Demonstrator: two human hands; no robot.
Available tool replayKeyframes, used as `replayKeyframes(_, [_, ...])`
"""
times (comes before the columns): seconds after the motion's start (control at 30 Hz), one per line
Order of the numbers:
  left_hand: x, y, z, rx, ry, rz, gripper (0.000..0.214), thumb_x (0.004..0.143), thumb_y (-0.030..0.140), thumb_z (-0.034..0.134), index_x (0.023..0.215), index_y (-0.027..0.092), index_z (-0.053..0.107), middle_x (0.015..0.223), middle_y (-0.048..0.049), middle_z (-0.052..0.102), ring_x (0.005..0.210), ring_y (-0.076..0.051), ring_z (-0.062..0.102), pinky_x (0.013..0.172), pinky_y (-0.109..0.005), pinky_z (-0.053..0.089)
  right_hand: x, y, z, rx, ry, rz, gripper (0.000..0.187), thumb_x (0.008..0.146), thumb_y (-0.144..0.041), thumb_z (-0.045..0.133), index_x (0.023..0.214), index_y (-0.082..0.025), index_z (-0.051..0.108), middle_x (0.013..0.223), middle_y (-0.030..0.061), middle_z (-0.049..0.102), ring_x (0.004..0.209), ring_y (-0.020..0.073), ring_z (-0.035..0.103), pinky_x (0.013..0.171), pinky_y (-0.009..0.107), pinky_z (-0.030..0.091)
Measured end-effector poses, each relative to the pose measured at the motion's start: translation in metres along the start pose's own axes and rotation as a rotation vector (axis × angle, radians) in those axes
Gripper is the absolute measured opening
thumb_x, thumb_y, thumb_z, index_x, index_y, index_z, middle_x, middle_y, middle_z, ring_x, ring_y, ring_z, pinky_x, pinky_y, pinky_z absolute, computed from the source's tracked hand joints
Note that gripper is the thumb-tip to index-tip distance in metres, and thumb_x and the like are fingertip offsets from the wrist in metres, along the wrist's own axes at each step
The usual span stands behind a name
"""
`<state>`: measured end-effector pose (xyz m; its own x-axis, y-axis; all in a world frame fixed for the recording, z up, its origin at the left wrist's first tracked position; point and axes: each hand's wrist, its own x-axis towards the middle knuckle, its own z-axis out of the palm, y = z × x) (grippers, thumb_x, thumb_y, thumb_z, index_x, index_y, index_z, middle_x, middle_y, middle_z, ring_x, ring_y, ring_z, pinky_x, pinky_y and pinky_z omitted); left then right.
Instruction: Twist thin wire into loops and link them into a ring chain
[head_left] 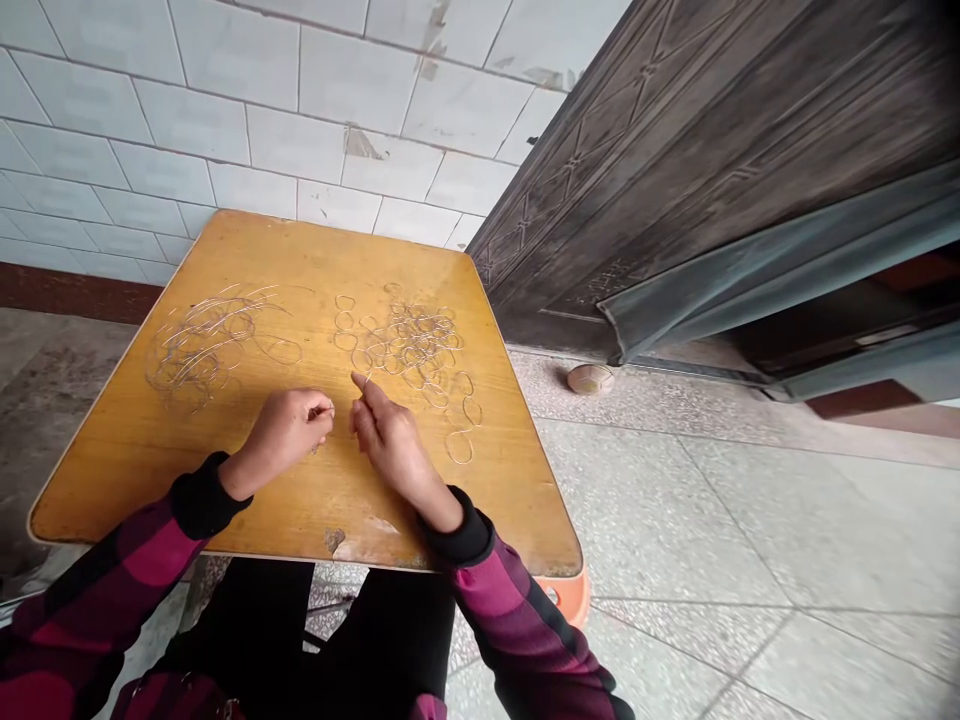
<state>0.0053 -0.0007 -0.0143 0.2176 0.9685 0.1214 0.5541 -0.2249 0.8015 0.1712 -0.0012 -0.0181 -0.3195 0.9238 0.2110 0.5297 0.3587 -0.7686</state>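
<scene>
- Lying on the left half of a yellow wooden table (90,480), a loose tangle of thin silver wire (202,345) sprawls in curls and rings, well apart from the hands.
- The left hand (289,435) sits near the table's middle, curled shut, its fingertips (326,412) pressed together; whatever they hold is too thin to make out.
- The right hand (390,440) lies just beside it, thumb and forefinger pinching a thin wire end (364,382).
- Small wire rings (409,340) lie heaped on the table's right half, with a few single rings (459,447) loose near the right edge.
- Past the table stands a dark metal door (675,180), and a small round tan object (590,380) rests on the speckled floor near its foot.
</scene>
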Motion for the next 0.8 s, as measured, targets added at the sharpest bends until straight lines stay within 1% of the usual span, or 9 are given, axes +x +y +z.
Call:
replayKeyframes(0.07, [0.001, 0.001, 0.0, 0.087, 0.023, 0.021, 0.02, 0.075, 0.012, 0.049, 0.057, 0.017, 0.057, 0.048, 0.0018, 0.058, 0.046, -0.01, 0.052, 0.05, -0.022, 0.035, 0.0, -0.002, 0.002, -0.313, -0.028, 0.014, 0.05, 0.094, -0.019, 0.035, 0.142, -0.005, 0.036, 0.072, 0.0058, 0.065, 0.058, 0.0135, 0.058, 0.06, 0.026, 0.046])
replayKeyframes(0.13, [0.002, 0.001, 0.0, 0.178, 0.064, 0.056, 0.021, 0.074, 0.01, 0.049, 0.055, 0.017, 0.055, 0.05, 0.0009, 0.058, 0.048, -0.01, 0.05, 0.052, -0.023, 0.034, 0.001, -0.004, 0.004, -0.585, -0.074, 0.062, 0.057, 0.09, -0.012, 0.035, 0.146, -0.003, 0.029, 0.082, 0.0121, 0.068, 0.061, 0.0166, 0.061, 0.059, 0.028, 0.047])
replayKeyframes(0.2, [0.002, 0.001, 0.0, 0.256, 0.097, 0.093, 0.02, 0.073, 0.008, 0.05, 0.055, 0.017, 0.054, 0.053, 0.0002, 0.058, 0.05, -0.011, 0.049, 0.054, -0.024, 0.033, 0.001, -0.007, 0.007, -0.777, -0.136, 0.109, 0.062, 0.087, -0.007, 0.034, 0.149, -0.004, 0.024, 0.09, 0.0153, 0.068, 0.062, 0.0185, 0.063, 0.057, 0.03, 0.048])
replayKeyframes(0.27, [0.003, 0.0, 0.001, 0.324, 0.103, 0.12, 0.021, 0.073, 0.008, 0.05, 0.055, 0.017, 0.053, 0.055, -0.0009, 0.059, 0.052, -0.011, 0.047, 0.055, -0.025, 0.032, 0.001, -0.011, 0.008, -0.882, -0.198, 0.12, 0.064, 0.087, -0.006, 0.033, 0.15, -0.007, 0.022, 0.091, 0.015, 0.068, 0.064, 0.0198, 0.064, 0.056, 0.03, 0.049])
replayKeyframes(0.37, [0.003, -0.002, 0.003, 0.413, 0.093, 0.128, 0.021, 0.074, 0.008, 0.05, 0.055, 0.017, 0.052, 0.058, -0.0026, 0.06, 0.054, -0.013, 0.047, 0.056, -0.027, 0.031, 0.0, -0.018, 0.007, -0.939, -0.271, 0.105, 0.063, 0.089, -0.007, 0.032, 0.151, -0.012, 0.02, 0.09, 0.0132, 0.067, 0.067, 0.021, 0.067, 0.055, 0.031, 0.05])
replayKeyframes(0.5, [0.003, -0.005, 0.006, 0.479, 0.091, 0.14, 0.021, 0.074, 0.006, 0.049, 0.057, 0.017, 0.051, 0.059, -0.0036, 0.06, 0.055, -0.014, 0.048, 0.056, -0.029, 0.03, 0.0, -0.026, 0.006, -0.958, -0.336, 0.115, 0.06, 0.091, -0.009, 0.033, 0.15, -0.019, 0.025, 0.091, 0.012, 0.067, 0.071, 0.0216, 0.069, 0.058, 0.031, 0.052])
replayKeyframes(0.67, [0.002, -0.008, 0.009, 0.489, 0.084, 0.188, 0.02, 0.077, 0.005, 0.048, 0.062, 0.016, 0.055, 0.066, -0.006, 0.063, 0.061, -0.016, 0.054, 0.059, -0.029, 0.036, 0.001, -0.031, 0.003, -0.945, -0.388, 0.121, 0.055, 0.093, -0.012, 0.035, 0.147, -0.023, 0.032, 0.094, 0.0121, 0.068, 0.077, 0.0236, 0.07, 0.062, 0.031, 0.052])
replayKeyframes(0.8, [0.001, -0.009, 0.01, 0.507, 0.045, 0.216, 0.019, 0.08, 0.005, 0.047, 0.068, 0.015, 0.058, 0.072, -0.0076, 0.064, 0.067, -0.017, 0.058, 0.063, -0.029, 0.041, 0.001, -0.032, 0.0, -0.942, -0.426, 0.124, 0.051, 0.094, -0.013, 0.034, 0.144, -0.024, 0.037, 0.093, 0.0124, 0.069, 0.078, 0.024, 0.07, 0.063, 0.032, 0.052])
